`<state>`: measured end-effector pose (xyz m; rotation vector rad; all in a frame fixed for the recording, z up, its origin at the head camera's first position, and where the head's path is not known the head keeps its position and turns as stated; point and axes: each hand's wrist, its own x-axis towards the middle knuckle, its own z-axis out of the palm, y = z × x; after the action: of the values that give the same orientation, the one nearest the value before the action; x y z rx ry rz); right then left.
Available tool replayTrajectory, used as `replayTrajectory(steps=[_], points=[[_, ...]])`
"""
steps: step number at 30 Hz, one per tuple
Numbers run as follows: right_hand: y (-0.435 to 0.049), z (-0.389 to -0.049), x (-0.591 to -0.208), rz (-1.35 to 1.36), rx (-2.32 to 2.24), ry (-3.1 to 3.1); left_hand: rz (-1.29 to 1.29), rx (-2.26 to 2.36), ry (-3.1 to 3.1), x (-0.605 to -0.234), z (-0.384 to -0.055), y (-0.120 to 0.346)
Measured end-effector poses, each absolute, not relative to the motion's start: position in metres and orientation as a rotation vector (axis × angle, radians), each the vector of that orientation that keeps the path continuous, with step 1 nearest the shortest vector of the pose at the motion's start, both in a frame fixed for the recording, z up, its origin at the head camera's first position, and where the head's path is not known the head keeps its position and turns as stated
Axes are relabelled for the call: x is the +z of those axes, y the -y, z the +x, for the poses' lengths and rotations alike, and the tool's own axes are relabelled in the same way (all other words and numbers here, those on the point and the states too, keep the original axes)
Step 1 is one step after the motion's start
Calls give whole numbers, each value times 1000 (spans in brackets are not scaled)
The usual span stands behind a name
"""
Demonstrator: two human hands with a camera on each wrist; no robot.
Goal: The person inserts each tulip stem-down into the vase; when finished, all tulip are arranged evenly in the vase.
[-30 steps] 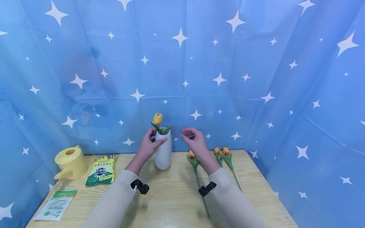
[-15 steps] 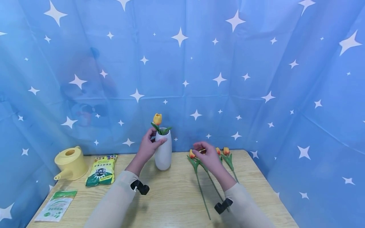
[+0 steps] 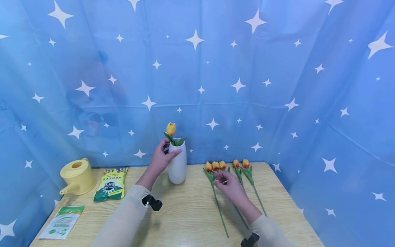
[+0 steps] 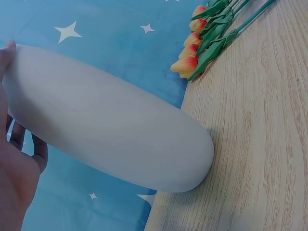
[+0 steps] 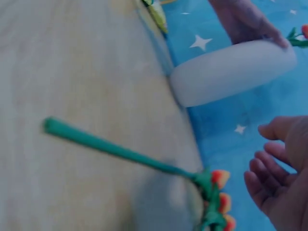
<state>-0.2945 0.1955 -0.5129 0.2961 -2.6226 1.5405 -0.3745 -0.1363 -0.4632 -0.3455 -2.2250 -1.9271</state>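
The left hand (image 3: 160,158) is clamped on a tall, smooth white vase (image 3: 177,166) just below the rim. The thumb lies across the near wall; the fingers reach round the left side. The vase is nearly upright, with its base at the far part of the light wood-grain counter (image 3: 182,219). One yellow-orange tulip (image 3: 171,129) with green leaves is inserted in the vase; its head stands above the rim, leaning slightly left, and the lower stem is hidden by the wall.

The right hand (image 3: 229,185) is positioned over a group of orange-and-yellow tulips (image 3: 215,166) on the right side of the counter. Its fingers are loosely bent, with the thumb apart from them, and the hand holds nothing. Whether it touches a stem cannot be told. Five heads are visible at the far edge; the green stems extend toward the person. The two hands are well apart.

Left side of counter: a pale yellow watering can (image 3: 81,180), spout toward the person; just beside it, a yellow-and-green printed bag (image 3: 110,185); nearer the person, a flat white-and-green packet (image 3: 62,223). A blue curtain with white stars (image 3: 197,79) hangs behind the counter.
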Motion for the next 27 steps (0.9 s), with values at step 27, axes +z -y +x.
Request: replayTrajectory(steps=[27], points=[[-190,-288,-559,292,1371,2768,-335,-1927,2238,-461,-373,137]])
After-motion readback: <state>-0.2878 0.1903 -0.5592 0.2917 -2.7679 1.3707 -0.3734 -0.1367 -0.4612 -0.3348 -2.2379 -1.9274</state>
